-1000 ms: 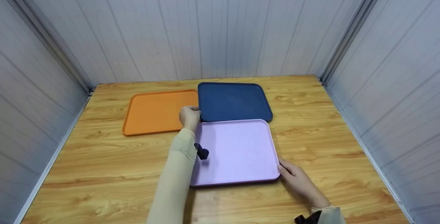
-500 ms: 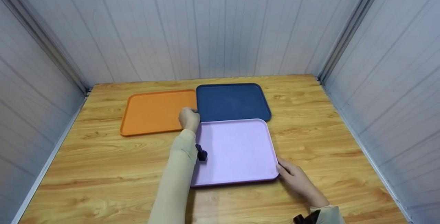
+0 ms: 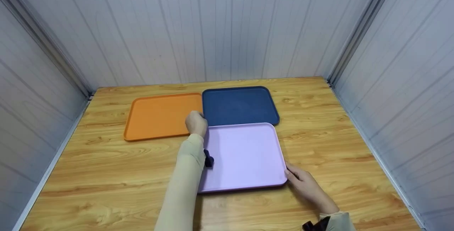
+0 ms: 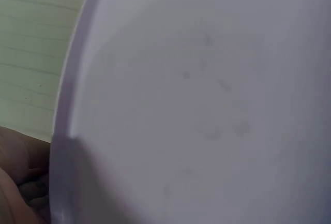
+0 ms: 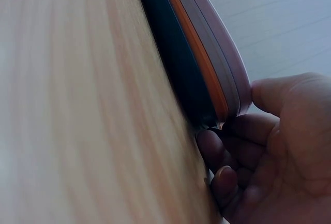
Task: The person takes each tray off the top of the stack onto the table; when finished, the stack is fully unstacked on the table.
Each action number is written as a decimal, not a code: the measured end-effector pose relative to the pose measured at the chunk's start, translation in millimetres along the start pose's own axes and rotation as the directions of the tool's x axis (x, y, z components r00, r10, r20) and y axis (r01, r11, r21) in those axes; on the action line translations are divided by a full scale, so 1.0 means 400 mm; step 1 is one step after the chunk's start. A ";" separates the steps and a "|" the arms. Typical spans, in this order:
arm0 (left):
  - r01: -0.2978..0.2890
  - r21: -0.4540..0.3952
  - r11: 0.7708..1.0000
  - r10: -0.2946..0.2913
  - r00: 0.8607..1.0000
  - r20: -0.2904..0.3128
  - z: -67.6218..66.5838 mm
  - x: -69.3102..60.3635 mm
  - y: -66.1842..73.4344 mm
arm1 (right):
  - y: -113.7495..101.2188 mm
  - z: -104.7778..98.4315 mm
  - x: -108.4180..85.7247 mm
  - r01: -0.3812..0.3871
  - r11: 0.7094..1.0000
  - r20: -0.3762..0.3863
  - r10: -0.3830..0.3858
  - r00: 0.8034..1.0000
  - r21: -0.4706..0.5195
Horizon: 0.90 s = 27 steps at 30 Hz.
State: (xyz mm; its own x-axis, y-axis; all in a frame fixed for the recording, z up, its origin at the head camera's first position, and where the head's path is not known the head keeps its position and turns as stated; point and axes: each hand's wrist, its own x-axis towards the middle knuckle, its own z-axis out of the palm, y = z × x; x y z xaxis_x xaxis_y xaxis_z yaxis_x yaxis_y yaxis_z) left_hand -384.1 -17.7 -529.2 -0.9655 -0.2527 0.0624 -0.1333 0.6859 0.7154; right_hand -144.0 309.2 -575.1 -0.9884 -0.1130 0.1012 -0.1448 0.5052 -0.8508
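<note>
A lilac tray [image 3: 244, 156] lies at the middle of the table as the top of a stack. The right wrist view shows the stack edge-on, with a dark blue tray [image 5: 170, 58] lowest, an orange one [image 5: 199, 53] above it, then greyish and lilac rims. My left hand [image 3: 197, 122] grips the stack's far left corner; its fingers are partly hidden there. At the near right corner my right hand [image 3: 308, 186] holds the stack, thumb on the lilac rim and fingers curled at the lower edge.
Behind the stack lies a single navy blue tray [image 3: 239, 106]. An orange tray [image 3: 163, 117] lies to its left, close to my left hand. Pale panel walls [image 3: 227, 28] enclose the wooden table [image 3: 106, 188] at the back and both sides.
Both hands stay on the same corners of the stack. Only a slight shift of the head view shows; the trays keep their places.
</note>
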 end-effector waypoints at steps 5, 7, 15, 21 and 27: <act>-0.007 0.049 0.999 0.007 1.000 0.018 0.003 0.002 0.002 | -0.020 0.004 -0.002 0.004 1.000 -0.018 -0.005 1.000 -0.022; -0.022 0.067 0.998 0.020 0.999 0.025 0.003 0.002 0.002 | -0.046 0.001 -0.005 0.007 1.000 -0.023 -0.007 1.000 -0.030; -0.114 0.123 0.986 0.106 0.992 0.073 0.003 0.002 -0.001 | -0.113 -0.019 -0.014 -0.025 0.999 0.002 0.025 1.000 -0.037; -0.149 0.138 0.979 0.136 0.986 0.099 0.010 -0.003 0.004 | -0.018 -0.004 -0.003 -0.020 0.999 -0.012 0.019 1.000 -0.043; -0.125 0.048 0.991 0.120 0.987 0.107 -0.008 -0.011 0.000 | -0.003 -0.004 -0.001 -0.018 1.000 -0.007 0.018 1.000 -0.011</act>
State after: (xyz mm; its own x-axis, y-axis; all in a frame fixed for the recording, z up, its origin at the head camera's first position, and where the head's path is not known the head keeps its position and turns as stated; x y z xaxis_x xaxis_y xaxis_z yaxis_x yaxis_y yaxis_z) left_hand -379.2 -18.9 -527.2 -0.9929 -0.0943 0.0728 -0.0218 0.7442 0.6675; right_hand -143.7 310.1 -573.4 -0.9912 -0.0976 0.0895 -0.1273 0.5162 -0.8470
